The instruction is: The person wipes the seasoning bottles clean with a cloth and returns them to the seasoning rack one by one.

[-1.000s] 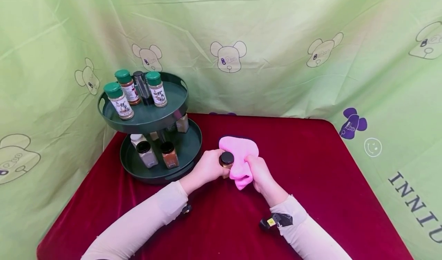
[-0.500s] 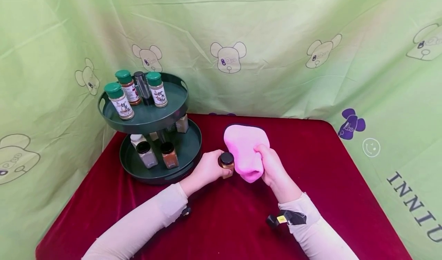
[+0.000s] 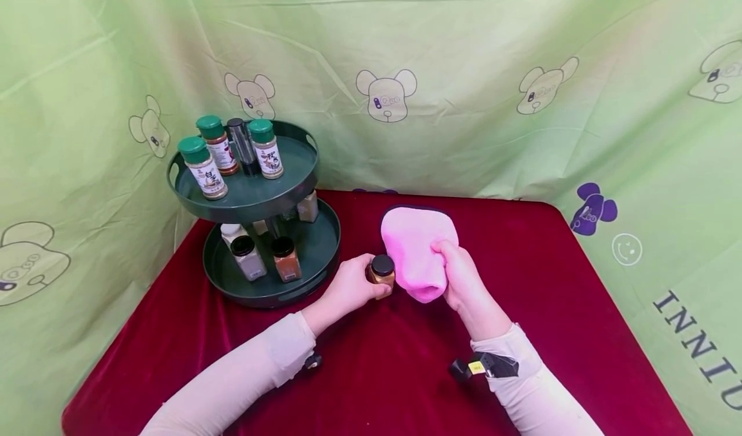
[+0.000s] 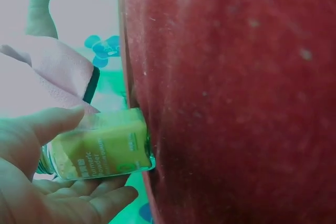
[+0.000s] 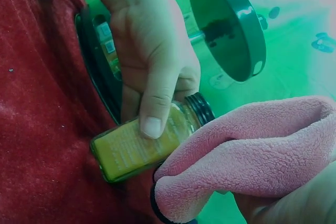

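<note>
In the head view my left hand (image 3: 348, 286) holds a small glass turmeric powder jar (image 4: 105, 148) with a black cap (image 3: 382, 265), thumb on one side and fingers on the other. Yellow powder shows through the glass, and the left wrist view reveals its label. The jar is upright at the tabletop. To its right, my right hand (image 3: 466, 284) grips a folded pink cloth (image 3: 413, 239) with a dark edge, thumb on top. The right wrist view has the cloth (image 5: 252, 161) close beside the capped end; whether they touch I cannot tell.
A dark green two-tier round rack (image 3: 255, 205) stands at the left. Several green-capped and other spice bottles (image 3: 209, 175) are on its upper tray, and jars (image 3: 286, 260) are on the lower one. Red velvet covers the table (image 3: 522, 249). A green printed curtain (image 3: 464, 146) hangs behind.
My right hand has drawn the pink cloth to the right and slightly back, off the jar's side, and the cloth lies flatter in view. My left hand keeps the jar in about the same place.
</note>
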A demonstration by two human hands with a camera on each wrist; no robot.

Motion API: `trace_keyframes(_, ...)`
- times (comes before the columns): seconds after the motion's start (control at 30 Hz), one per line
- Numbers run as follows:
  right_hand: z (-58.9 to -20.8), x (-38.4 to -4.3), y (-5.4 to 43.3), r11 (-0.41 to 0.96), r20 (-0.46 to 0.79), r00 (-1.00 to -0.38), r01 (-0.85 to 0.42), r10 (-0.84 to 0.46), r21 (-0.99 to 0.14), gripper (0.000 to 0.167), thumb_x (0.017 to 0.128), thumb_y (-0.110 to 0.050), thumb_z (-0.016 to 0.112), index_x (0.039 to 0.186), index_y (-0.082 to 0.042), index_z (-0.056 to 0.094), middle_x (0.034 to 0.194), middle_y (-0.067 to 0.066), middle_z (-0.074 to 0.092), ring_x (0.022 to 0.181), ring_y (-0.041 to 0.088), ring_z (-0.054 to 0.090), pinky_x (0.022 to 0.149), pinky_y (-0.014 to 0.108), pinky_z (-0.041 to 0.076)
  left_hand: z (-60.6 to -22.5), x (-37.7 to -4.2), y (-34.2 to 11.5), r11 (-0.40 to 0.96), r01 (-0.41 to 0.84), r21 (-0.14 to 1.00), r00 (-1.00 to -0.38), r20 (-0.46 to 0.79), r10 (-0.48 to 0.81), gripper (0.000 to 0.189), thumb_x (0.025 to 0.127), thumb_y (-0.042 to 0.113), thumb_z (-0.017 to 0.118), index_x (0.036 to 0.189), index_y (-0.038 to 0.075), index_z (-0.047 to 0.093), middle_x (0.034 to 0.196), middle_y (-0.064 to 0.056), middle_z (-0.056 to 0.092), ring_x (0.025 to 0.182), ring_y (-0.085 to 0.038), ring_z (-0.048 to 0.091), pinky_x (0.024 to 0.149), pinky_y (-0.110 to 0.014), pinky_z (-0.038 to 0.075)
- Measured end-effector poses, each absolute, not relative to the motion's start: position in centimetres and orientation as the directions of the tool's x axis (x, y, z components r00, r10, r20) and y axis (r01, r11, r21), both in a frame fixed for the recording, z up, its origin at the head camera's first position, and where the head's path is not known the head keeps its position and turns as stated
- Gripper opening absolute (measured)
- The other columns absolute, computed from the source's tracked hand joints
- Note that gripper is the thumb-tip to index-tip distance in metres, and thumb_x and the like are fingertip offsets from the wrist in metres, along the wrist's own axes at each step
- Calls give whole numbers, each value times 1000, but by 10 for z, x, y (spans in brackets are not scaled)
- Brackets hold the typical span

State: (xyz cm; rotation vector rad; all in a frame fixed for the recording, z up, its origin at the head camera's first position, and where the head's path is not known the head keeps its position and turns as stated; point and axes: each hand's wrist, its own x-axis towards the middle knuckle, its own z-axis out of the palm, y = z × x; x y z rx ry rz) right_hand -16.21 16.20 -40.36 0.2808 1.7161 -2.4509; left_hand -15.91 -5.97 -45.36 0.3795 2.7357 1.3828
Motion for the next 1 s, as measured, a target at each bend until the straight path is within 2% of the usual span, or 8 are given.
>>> trace_keyframes(0.27,-400,-162,166,-358,-191,-981,184,-17,-915,6,99,-9,53,95,-6,56,74,-3,67,70,9,66,69,24,56,-458,-164,-63,569,184,802,-971,59,230,34,80,30,88,105,15,71,96,4,73,85,-14,66,76,-32,55)
trace_keyframes(0.47,-401,-162,165,-360,-183,-983,180,-26,-915,7,100,-8,53,95,-7,57,75,-2,68,70,10,67,69,24,56,-453,-165,-69,547,183,817,-979,100,178,34,80,29,88,106,15,72,98,1,75,85,-16,66,76,-34,56)
trace_keyframes(0.73,-400,-162,164,-360,-159,-987,158,-27,-919,4,99,-7,54,97,-6,58,79,-2,68,74,9,67,72,24,57,-431,-163,-80,438,240,866,-971,204,129,37,82,31,87,113,19,71,104,3,74,91,-17,66,80,-37,57)
trace_keyframes(1.0,-401,-160,160,-379,-185,-980,200,-74,-904,5,102,-8,48,106,-5,52,86,-2,67,81,10,66,77,24,55,-414,-166,-86,273,220,936,-975,212,60,40,83,28,87,118,16,70,110,-1,73,96,-20,69,86,-35,60)
